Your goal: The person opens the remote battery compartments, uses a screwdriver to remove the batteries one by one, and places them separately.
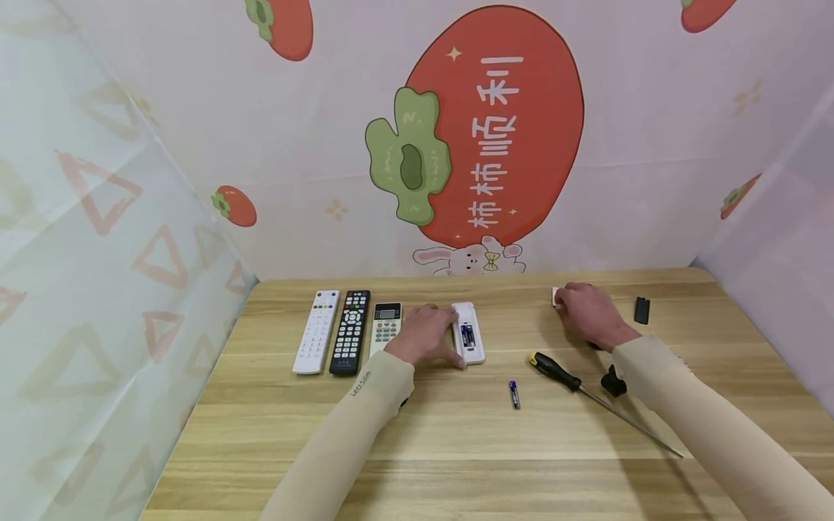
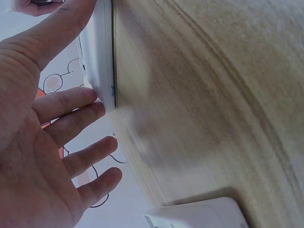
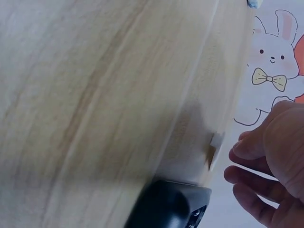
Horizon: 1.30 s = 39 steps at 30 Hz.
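Observation:
My left hand (image 1: 426, 334) holds a white remote control (image 1: 478, 346) at its left side, thumb at the near end and fingertips near the far end. The remote lies with its battery compartment exposed and batteries (image 1: 468, 337) inside. In the left wrist view, the index and middle fingertips (image 2: 97, 102) meet the remote's edge (image 2: 105, 61). My right hand (image 1: 593, 312), fingers loosely bent, is over a small white flat piece (image 1: 555, 297) near the table's back edge. The right wrist view shows a gap between those fingers and the white piece (image 3: 216, 148).
Left of my left hand lie a white remote (image 1: 316, 333), a black remote (image 1: 350, 333) and a cream remote with a display (image 1: 387, 322). A loose battery (image 1: 514, 395), a screwdriver (image 1: 555, 370) and a black cover (image 1: 641, 310) lie rightward. A rounded black object (image 3: 164, 204) sits near my right hand.

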{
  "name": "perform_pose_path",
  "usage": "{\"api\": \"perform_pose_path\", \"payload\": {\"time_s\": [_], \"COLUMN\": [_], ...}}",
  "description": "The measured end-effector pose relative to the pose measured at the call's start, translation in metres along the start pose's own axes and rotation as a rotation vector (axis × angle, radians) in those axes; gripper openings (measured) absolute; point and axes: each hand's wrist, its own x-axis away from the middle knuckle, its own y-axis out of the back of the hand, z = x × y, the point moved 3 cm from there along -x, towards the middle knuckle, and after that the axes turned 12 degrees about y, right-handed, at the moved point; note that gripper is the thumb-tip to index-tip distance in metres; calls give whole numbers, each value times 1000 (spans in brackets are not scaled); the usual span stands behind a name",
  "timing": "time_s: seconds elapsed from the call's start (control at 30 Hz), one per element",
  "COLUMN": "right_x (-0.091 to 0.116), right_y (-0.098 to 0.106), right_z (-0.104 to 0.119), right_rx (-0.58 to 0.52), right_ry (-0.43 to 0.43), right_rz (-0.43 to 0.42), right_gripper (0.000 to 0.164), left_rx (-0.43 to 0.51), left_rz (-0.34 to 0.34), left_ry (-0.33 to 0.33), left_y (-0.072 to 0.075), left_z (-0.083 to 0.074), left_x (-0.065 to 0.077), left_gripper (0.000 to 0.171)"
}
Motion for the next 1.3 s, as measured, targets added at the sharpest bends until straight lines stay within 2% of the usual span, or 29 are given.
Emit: {"api": "perform_pose_path", "payload": {"time_s": [0.2,0.4,0.6,0.8,1.07,1.3], "right_x": [-4,-6,-4,-1,1,2], "right_y": [2,3,4,6,8,7], "right_z": [4,6,4,3,-1,-3], "right_rx": [20,40,59,59,28,71], "right_ry": [28,18,8,-37,-60,-63], "right_rz": [73,138,153,175,154,164], "right_gripper": [15,18,17,15,17,20], "left_rx": [1,-2,-7,8,10,18], "left_rz": [3,-6,-10,1,-4,0], "left_ry": [-6,-18,-21,-7,-9,-9], "left_y": [2,3,2,2,0,-1], "left_z": [-1,-3,-3,-2,0,1], "left_x": [1,1,0,1,1,1], "left_gripper": [96,95,95,95,93,94]}}
